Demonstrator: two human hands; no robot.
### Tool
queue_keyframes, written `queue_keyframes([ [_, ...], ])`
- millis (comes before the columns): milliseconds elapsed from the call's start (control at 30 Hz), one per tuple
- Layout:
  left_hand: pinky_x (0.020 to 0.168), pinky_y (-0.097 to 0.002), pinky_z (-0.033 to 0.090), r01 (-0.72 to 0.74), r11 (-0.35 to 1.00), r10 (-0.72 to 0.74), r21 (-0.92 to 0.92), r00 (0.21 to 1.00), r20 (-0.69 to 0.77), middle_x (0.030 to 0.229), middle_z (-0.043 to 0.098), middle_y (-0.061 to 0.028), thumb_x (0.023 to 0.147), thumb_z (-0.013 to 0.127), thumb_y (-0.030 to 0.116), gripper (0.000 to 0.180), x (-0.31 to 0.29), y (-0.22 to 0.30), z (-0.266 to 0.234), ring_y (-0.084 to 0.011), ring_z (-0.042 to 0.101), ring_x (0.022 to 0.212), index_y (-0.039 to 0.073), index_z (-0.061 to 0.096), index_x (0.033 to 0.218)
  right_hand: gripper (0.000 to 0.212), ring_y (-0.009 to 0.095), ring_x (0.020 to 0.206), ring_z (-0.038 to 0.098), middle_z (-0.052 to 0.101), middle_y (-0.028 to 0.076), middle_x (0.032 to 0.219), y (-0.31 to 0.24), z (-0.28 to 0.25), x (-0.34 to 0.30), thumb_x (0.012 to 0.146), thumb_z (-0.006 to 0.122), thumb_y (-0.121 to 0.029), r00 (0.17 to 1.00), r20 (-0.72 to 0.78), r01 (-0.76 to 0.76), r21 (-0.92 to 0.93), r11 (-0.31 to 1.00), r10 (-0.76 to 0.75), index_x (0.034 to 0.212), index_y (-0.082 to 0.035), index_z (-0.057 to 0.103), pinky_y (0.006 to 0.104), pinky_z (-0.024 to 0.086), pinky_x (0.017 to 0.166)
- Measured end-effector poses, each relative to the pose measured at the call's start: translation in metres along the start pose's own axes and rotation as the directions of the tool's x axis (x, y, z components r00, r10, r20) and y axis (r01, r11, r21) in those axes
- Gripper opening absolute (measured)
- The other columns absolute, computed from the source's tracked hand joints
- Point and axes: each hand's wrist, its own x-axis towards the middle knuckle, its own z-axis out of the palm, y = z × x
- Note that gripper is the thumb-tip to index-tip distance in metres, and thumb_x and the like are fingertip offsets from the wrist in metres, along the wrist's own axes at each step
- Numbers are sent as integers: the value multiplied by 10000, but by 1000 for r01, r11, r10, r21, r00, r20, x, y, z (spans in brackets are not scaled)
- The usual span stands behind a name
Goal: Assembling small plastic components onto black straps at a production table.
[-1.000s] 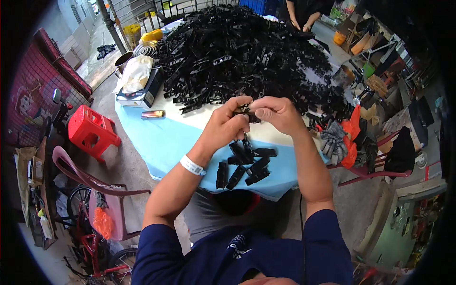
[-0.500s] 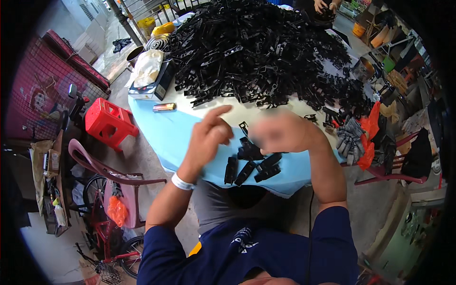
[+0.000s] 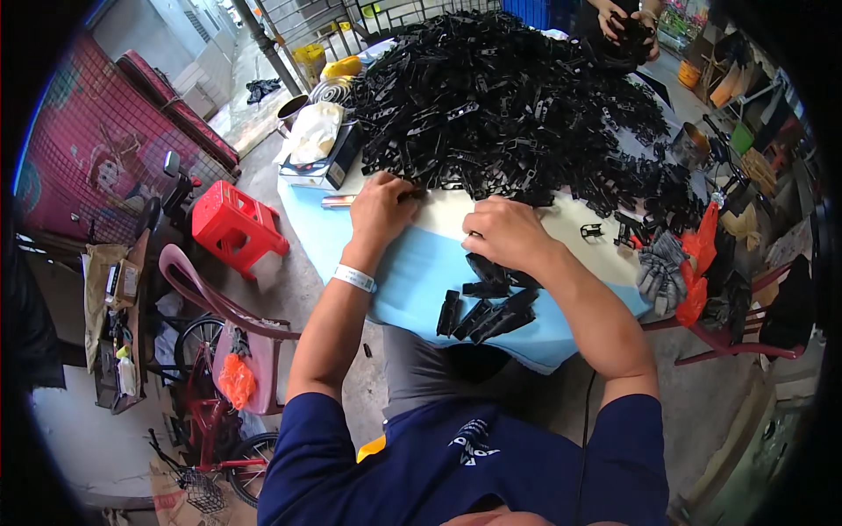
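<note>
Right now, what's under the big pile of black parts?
A pale table covering shows along the near edge of the black pile; whatever lies beneath the pile's middle is covered.

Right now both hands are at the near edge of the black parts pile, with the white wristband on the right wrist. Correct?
Wrong wrist: the head view shows the white wristband on the left wrist. The rest stands: left hand and right hand are at the near edge of the black parts pile.
</note>
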Motion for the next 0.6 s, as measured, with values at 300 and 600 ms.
queue_keyframes([
  [300,757,-290,540,-124,919,93,-374,991,-101,983,700,-63,780,713,-22,170,-10,15,7,-183,680,844,40,729,937,74,296,854,638,628,73,859,6,-17,-15,819,728,-94,982,-179,61,8,998,-58,793,-55,670,434,546,793],
  [600,785,-280,563,273,140,-87,-952,961,263,930,668,-45,783,697,-96,406,-35,83,8,-136,657,868,10,641,1171,100,79,754,630,691,29,934,9,-36,-22,928,739,-24,953,-96,-129,728,673,287,949,4,646,267,533,663],
])
